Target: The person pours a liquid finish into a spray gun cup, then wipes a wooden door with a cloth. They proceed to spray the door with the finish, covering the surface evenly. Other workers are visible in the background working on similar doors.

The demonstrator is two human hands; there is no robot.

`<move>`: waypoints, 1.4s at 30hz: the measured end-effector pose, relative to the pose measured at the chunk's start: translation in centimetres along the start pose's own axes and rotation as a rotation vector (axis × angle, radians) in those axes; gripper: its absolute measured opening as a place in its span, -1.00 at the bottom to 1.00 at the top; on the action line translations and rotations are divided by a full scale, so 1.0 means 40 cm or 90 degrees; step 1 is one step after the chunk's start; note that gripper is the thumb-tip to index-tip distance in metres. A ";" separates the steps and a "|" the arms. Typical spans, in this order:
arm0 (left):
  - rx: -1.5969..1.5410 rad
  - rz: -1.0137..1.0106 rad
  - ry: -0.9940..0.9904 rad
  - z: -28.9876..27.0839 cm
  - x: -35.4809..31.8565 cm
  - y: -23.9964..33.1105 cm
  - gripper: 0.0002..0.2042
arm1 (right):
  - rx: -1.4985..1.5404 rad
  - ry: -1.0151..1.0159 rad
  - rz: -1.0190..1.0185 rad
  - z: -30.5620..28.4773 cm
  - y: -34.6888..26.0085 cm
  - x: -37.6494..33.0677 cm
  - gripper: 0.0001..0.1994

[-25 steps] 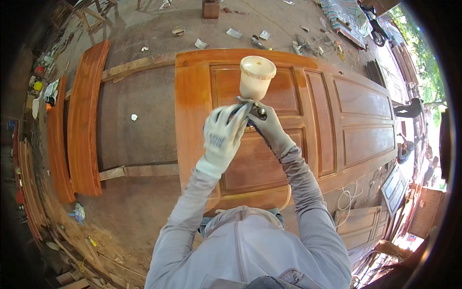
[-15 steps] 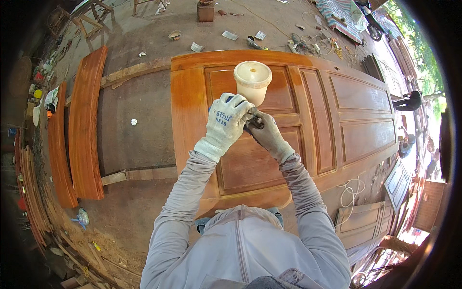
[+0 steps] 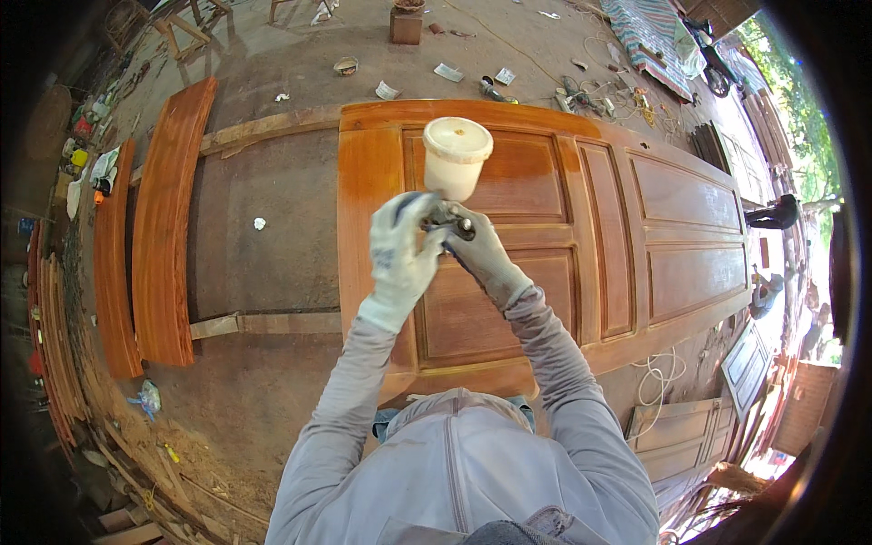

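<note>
A paint spray gun [image 3: 460,223] with a lidded, off-white plastic cup [image 3: 458,163] on top is held up over the brown panelled wooden door [image 3: 500,318]. My right hand [image 3: 486,257], in a greyish work glove, grips the gun's body from the right. On the other side, my left hand [image 3: 400,254], in a whitish coated glove, has curled fingers and thumb at the gun's metal front, just below the cup. That hand is slightly blurred, and its fingertips partly hide the metal. The door's left end is glossier and more orange than its right part.
Two reddish-brown boards [image 3: 166,227] lie at left across wooden rails [image 3: 272,130]. Beyond the door are paper scraps [image 3: 448,72], tools and tangled cords [image 3: 590,98]. Another panelled door [image 3: 681,427] lies at lower right, beside a pale hose [image 3: 660,377]. A person [image 3: 768,295] is at far right.
Both hands and the spray gun have shifted slightly left and a little toward me. My left hand has turned, so its fingers now curve around the gun's front. The view has shifted slightly.
</note>
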State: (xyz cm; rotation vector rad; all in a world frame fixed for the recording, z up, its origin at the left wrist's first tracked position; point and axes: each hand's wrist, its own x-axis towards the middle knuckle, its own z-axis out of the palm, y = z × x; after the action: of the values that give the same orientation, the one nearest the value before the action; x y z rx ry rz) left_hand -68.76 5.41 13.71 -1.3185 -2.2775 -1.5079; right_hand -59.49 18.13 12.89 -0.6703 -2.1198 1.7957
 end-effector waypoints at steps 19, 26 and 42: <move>0.301 -0.504 -0.266 -0.129 -0.727 -0.247 -0.12 | -0.227 0.484 0.079 -0.610 0.168 -0.150 -0.75; 0.275 -0.495 -0.297 -0.128 -0.711 -0.271 -0.06 | -0.317 0.374 0.091 -0.551 0.127 -0.166 -0.65; 0.272 -0.520 -0.317 -0.141 -0.708 -0.263 -0.08 | 0.245 -0.086 0.200 -0.031 -0.003 0.077 -0.78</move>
State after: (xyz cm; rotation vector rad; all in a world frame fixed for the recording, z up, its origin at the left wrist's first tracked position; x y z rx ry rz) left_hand -60.69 -17.34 -5.31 -0.7077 -3.4738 -0.7253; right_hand -61.52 20.77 13.00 -0.8312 -1.7369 2.3933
